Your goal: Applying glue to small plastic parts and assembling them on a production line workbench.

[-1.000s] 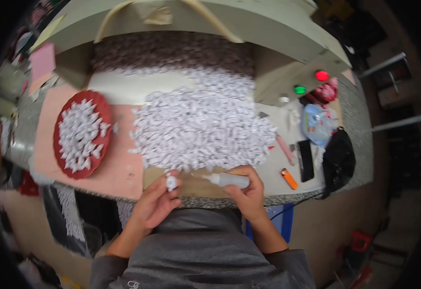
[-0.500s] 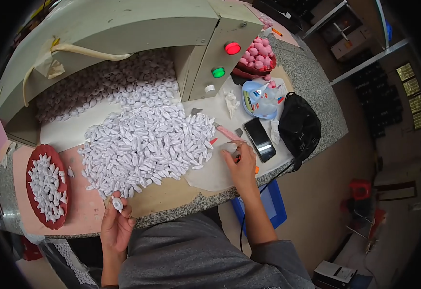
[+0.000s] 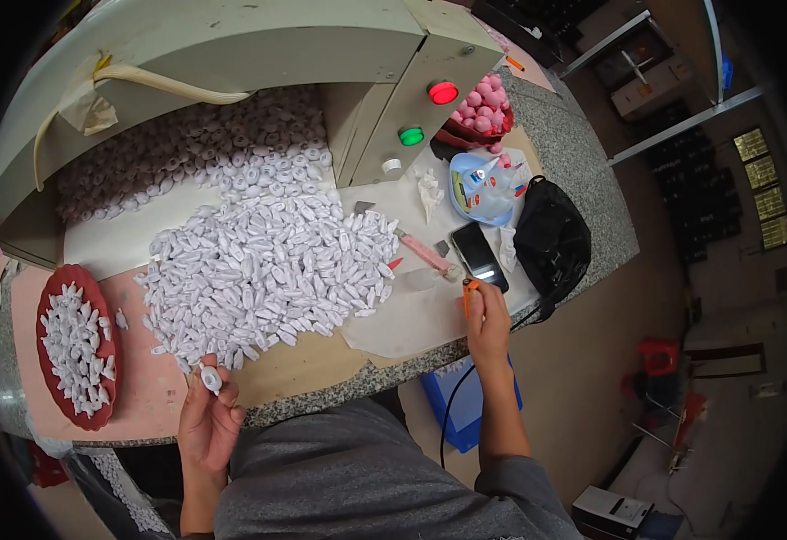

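White cap (image 3: 211, 380) sits pinched in the left hand (image 3: 206, 423) at the near table edge (image 3: 321, 396), just near of the pile of white pieces (image 3: 263, 274); orange lighter (image 3: 468, 294) is gripped by the closed fingers of the right hand (image 3: 488, 326), right of the pile, beside the phone (image 3: 481, 256); red tray (image 3: 74, 346) of white pieces lies at left; black bag (image 3: 551, 241) lies at right; grey machine (image 3: 231, 54) with red and green lamps stands far.

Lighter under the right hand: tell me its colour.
Orange; the lighter shows at the right hand fingertips in the head view.
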Motion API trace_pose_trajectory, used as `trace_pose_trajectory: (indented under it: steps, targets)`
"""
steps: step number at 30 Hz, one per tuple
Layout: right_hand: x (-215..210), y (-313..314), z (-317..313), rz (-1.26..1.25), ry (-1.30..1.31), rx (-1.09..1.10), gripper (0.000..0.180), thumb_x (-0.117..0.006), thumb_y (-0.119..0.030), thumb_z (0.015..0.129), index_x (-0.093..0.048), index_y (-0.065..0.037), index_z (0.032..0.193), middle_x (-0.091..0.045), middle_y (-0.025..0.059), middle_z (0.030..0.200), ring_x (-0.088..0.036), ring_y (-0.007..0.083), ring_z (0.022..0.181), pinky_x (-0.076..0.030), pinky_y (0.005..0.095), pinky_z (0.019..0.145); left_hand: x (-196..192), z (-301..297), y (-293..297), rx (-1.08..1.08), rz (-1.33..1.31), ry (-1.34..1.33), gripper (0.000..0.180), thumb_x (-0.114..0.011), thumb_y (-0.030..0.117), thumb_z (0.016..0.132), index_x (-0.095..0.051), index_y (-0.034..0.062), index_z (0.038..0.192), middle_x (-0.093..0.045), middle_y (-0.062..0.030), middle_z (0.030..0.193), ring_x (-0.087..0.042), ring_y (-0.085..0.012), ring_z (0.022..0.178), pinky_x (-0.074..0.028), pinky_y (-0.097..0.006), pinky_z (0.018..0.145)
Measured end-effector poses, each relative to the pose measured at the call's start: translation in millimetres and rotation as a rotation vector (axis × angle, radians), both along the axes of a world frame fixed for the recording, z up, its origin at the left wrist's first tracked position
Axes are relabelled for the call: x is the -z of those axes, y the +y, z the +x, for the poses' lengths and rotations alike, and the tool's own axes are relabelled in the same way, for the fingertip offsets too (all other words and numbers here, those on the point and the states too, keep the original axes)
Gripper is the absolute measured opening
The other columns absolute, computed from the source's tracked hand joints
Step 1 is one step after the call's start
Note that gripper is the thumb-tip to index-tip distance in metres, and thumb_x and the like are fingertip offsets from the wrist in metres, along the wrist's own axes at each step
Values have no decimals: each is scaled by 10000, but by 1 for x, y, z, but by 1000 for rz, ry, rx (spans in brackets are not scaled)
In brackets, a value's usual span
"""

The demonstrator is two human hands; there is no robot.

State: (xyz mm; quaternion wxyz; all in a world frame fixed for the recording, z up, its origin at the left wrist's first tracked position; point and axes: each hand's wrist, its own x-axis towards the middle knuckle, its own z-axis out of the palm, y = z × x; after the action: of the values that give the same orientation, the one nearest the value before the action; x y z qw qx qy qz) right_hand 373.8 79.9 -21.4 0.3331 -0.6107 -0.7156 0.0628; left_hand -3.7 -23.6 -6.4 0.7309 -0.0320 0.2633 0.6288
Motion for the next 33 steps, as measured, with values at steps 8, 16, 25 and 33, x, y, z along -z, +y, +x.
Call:
trace_pose_trajectory:
  steps: [8, 16, 25, 33]
  targets:
    - [-44, 11, -18, -279, 413, 126, 291, -352, -246, 970, -527, -18, 1013, -508, 8, 650, -411, 46, 493, -340, 195, 459, 6, -11, -6, -36, 16, -28, 316, -422, 202, 950, -443, 57, 1230, -572, -80, 1044, -521, -127, 785, -535, -294, 620]
    - [-59, 23, -27, -330, 195, 182, 363, -441, -273, 930, -530, -6, 701, -455, -14, 596, -366, 58, 513, -324, 240, 484, 6, -14, -7, -68, 38, -67, 323, -411, 191, 953, -436, 50, 1241, -557, -96, 1051, -510, -129, 785, -538, -297, 628]
    - [-52, 31, -34, -211, 351, 167, 124, -490, -159, 877, -453, -40, 879, -450, -7, 576, -388, 47, 516, -306, 221, 470, 9, -19, -9, -82, 50, -74, 327, -413, 185, 951, -433, 50, 1249, -556, -96, 1059, -505, -127, 788, -535, -295, 630]
    - [-50, 29, -34, -206, 317, 173, 119, -480, -159, 876, -437, -49, 866, -454, 2, 572, -390, 51, 512, -314, 223, 473, 10, -19, -8, -80, 53, -69, 325, -422, 182, 947, -436, 54, 1246, -564, -96, 1056, -507, -127, 787, -531, -293, 626]
